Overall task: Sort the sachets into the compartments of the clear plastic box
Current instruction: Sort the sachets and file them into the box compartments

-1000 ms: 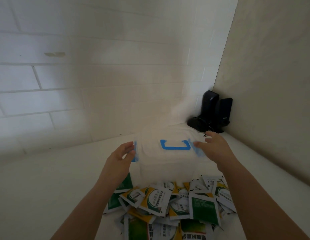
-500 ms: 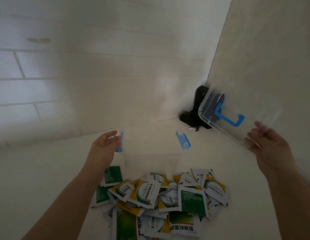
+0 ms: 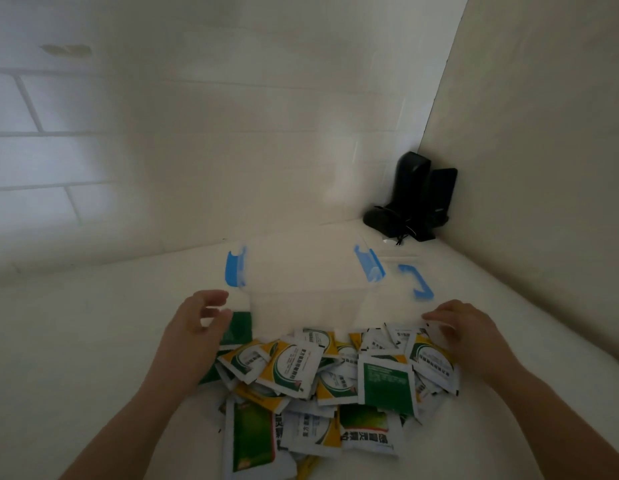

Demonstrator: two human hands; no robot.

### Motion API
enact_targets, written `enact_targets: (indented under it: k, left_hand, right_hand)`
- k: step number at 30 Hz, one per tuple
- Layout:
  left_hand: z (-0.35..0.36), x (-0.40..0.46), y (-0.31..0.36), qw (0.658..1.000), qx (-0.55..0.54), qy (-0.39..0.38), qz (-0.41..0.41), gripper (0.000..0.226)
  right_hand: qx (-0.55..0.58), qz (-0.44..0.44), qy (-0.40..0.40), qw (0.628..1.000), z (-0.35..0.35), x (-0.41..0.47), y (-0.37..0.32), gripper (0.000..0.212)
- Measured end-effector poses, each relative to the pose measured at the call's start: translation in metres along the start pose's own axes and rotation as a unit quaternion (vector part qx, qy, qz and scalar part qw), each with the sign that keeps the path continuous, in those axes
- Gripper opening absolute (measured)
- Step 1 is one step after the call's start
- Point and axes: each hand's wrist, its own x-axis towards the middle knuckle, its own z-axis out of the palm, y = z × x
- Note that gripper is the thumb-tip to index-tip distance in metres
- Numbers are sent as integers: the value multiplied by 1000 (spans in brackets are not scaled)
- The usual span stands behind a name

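Heap of green, yellow and white foil sachets on white bench, touching clear plastic box, lid off. Left hand, right hand: fingers loosely curled, empty. Sachets likely light, slippery; pinch edges.

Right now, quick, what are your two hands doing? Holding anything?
Left hand: open, fingers loosely curled beside the clear box, holding nothing.
Right hand: open, over the sachets, holding nothing.
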Motion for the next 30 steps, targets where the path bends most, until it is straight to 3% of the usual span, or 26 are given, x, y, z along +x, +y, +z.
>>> enact_targets:
  k: [4, 6, 8, 10, 11, 13, 15, 19, 21, 23, 27, 30]
  left_hand:
    - [1, -21, -7, 994, 70, -74, 43, 15]
    - [2, -26, -6, 985, 116, -114, 50, 28]
    - [5, -27, -6, 968, 184, -163, 51, 55]
    - [11, -29, -8, 942, 262, -198, 67, 100]
    - [15, -29, -10, 932, 288, -205, 77, 117]
    - [20, -31, -13, 928, 308, -193, 87, 128]
    - [23, -32, -16, 932, 305, -170, 99, 126]
    - [22, -34, -22, 945, 257, -159, 125, 106]
    - [19, -36, -20, 950, 225, -176, 127, 85]
    - [16, -36, -18, 955, 195, -186, 124, 59]
    - [13, -36, -14, 969, 121, -183, 116, 32]
    - [10, -36, -7, 978, 42, -177, 99, 28]
  right_hand:
    - [83, 22, 120, 989, -11, -11, -31, 30]
    - [134, 2, 135, 982, -20, -21, -64, 24]
    - [169, -27, 63, 983, -27, -35, -104, 21]
    - [150, -47, -16, 987, -26, -47, -138, 31]
    - [121, -55, -44, 990, -23, -50, -150, 43]
    - [59, -66, -80, 993, -13, -53, -167, 82]
    - [67, -66, -82, 992, -2, -54, -173, 95]
    - [224, -56, -46, 972, 5, -54, -180, 30]
    - [316, -24, -41, 947, 1, -50, -180, 11]
    - [359, -11, -15, 933, -5, -45, -173, 19]
    - [398, -20, -18, 917, -18, -35, -160, 26]
    - [375, -89, -63, 921, -21, -35, -170, 39]
